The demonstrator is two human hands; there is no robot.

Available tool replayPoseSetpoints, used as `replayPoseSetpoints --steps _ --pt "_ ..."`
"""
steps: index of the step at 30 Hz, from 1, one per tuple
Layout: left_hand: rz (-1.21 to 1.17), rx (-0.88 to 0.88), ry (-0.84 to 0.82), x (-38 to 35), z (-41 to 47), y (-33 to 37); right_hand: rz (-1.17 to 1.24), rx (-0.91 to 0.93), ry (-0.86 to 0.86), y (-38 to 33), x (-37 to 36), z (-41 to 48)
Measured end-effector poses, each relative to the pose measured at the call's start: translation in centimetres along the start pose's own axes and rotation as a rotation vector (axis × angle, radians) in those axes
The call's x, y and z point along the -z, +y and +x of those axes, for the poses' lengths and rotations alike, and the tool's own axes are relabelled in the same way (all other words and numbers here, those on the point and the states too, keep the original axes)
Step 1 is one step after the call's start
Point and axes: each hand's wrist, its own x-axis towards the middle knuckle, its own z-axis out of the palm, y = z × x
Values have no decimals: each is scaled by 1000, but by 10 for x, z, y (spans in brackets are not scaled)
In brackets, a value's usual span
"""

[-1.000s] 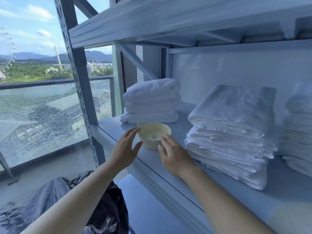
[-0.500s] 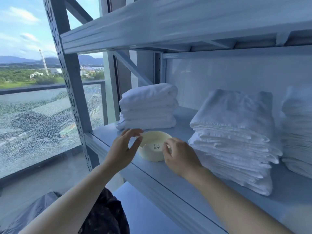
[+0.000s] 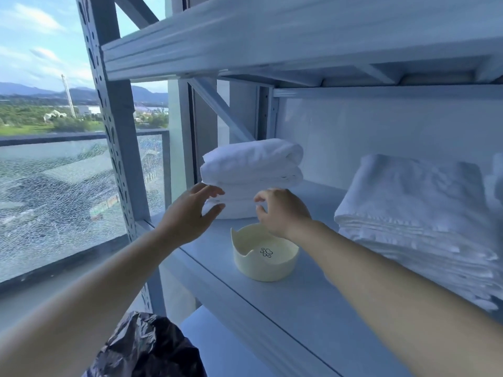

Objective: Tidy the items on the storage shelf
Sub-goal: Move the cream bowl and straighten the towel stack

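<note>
A cream bowl (image 3: 265,257) with a paw print and ear-shaped rim stands on the pale metal shelf (image 3: 307,303), near its front edge. Behind it lies a small stack of folded white towels (image 3: 251,167) at the shelf's left end. My left hand (image 3: 190,213) is raised in front of that stack, fingers spread and relaxed, fingertips at its lower left corner. My right hand (image 3: 281,210) hovers above the bowl's far rim with loosely curled fingers, close to the stack's lower edge. Neither hand holds anything.
A taller pile of folded white linen (image 3: 419,219) fills the shelf's right side. An upper shelf (image 3: 272,36) hangs overhead. A perforated upright post (image 3: 114,126) stands left, with cracked window glass (image 3: 54,200) beyond. A black plastic bag (image 3: 147,349) sits below.
Both hands have left the bowl's sides and risen toward the left towel stack. The bowl stays on the shelf. The camera moved closer and tilted up.
</note>
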Motion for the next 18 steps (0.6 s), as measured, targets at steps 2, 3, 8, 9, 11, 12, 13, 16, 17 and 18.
replayPoseSetpoints --steps 2,3,8,9,11,12,13,16,17,18 --pt "142 -53 -36 -2 4 -10 -11 -6 -7 2 -7 9" --pt "192 -68 -46 -4 5 -15 -20 -12 -8 3 -11 13" --pt "228 -51 51 -9 20 -37 -105 59 68 10 -23 35" --pt "225 -45 78 -10 25 -41 -150 91 89 10 -23 41" --pt "221 -21 106 -11 38 -46 -237 134 119 10 -22 53" --pt "215 -7 106 -13 44 -47 -269 138 123 10 -22 60" --pt "209 7 100 -15 50 -48 -291 133 120 10 -23 66" --pt "203 21 51 -27 64 -52 -313 90 82 10 -29 80" --pt "204 10 24 -32 67 -53 -317 70 63 12 -32 83" --pt "217 -9 -7 -37 70 -54 -319 51 43 15 -34 85"
